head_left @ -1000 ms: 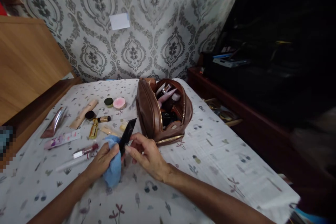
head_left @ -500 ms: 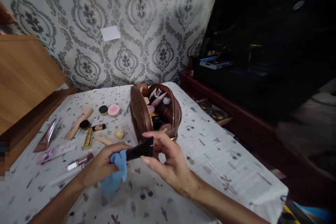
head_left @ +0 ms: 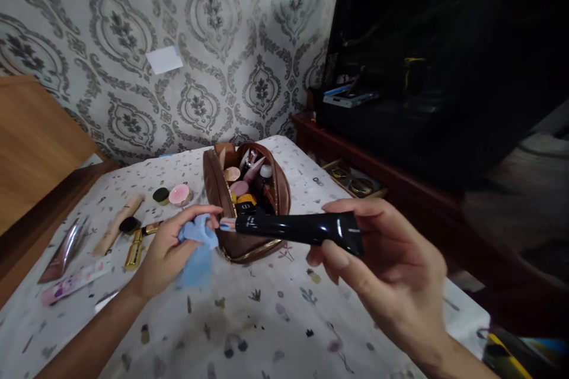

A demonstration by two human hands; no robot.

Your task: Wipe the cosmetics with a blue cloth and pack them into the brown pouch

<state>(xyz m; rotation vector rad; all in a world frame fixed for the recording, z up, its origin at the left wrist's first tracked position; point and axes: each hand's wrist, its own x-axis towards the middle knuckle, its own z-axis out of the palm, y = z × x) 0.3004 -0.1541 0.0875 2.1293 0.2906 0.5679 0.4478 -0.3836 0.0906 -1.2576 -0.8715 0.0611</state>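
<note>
My right hand (head_left: pixel 386 266) grips a glossy black cosmetic tube (head_left: pixel 297 228), held level above the table with its cap end pointing left. My left hand (head_left: pixel 171 249) is closed on a light blue cloth (head_left: pixel 198 246), fingertips close to the tube's cap end. Just behind them stands an open brown leather makeup bag (head_left: pixel 222 201), packed with several small cosmetics.
Several cosmetics lie on the patterned tablecloth (head_left: pixel 275 308) at the left: a pink round pot (head_left: pixel 179 194), a dark pot (head_left: pixel 160 194), a beige tube (head_left: pixel 118 224), a gold lipstick (head_left: pixel 133 247). A wooden headboard (head_left: pixel 31 148) is at left, a dark cabinet (head_left: pixel 422 100) at right.
My right hand has lifted the black tube up and to the right, closer to the camera, turning it level. My left hand with the cloth stayed near its cap end. The view panned right.
</note>
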